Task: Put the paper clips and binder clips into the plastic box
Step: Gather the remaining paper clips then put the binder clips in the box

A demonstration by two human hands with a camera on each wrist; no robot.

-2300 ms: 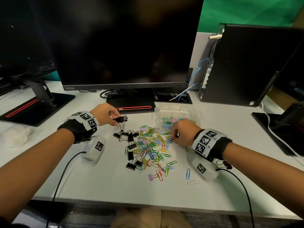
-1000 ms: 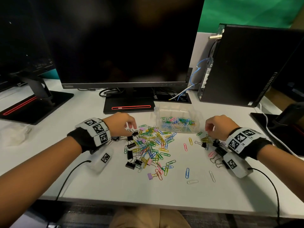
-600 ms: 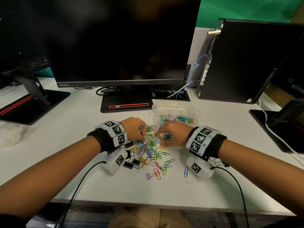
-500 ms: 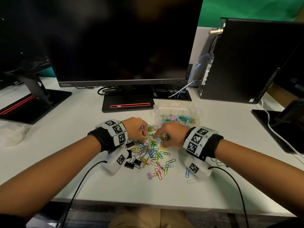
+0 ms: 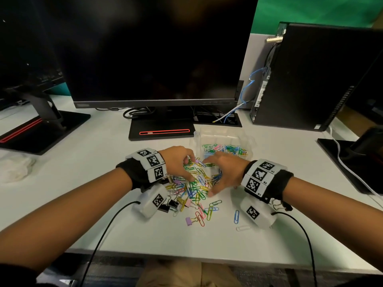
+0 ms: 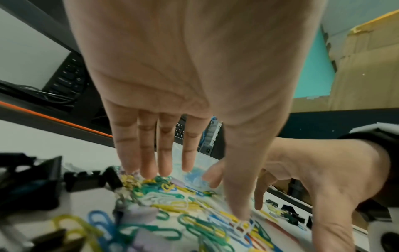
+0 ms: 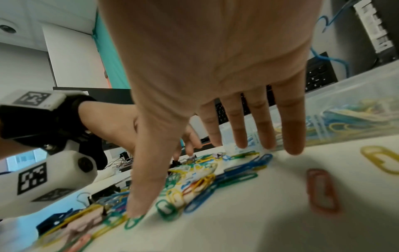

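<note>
A pile of coloured paper clips (image 5: 194,189) lies on the white desk, with black binder clips (image 5: 169,206) at its left edge and a purple binder clip (image 5: 189,221) in front. Behind it stands the clear plastic box (image 5: 248,141), its floor covered with clips. My left hand (image 5: 187,168) and right hand (image 5: 209,177) bracket the far part of the pile from either side. In the left wrist view my left hand (image 6: 194,196) has straight, spread fingers touching clips. In the right wrist view my right hand (image 7: 194,180) is spread too, its thumb on a green clip, the box (image 7: 345,105) just beyond.
A large monitor (image 5: 153,50) with its base (image 5: 161,131) stands behind the pile, a black computer tower (image 5: 310,79) at the right. Stray blue (image 5: 236,216) and white (image 5: 243,228) clips lie front right. A crumpled tissue (image 5: 14,168) sits far left.
My right hand came back from the right side of the desk to the pile. Both hands have moved in from either side, and their fingers are now spread over the clips.
</note>
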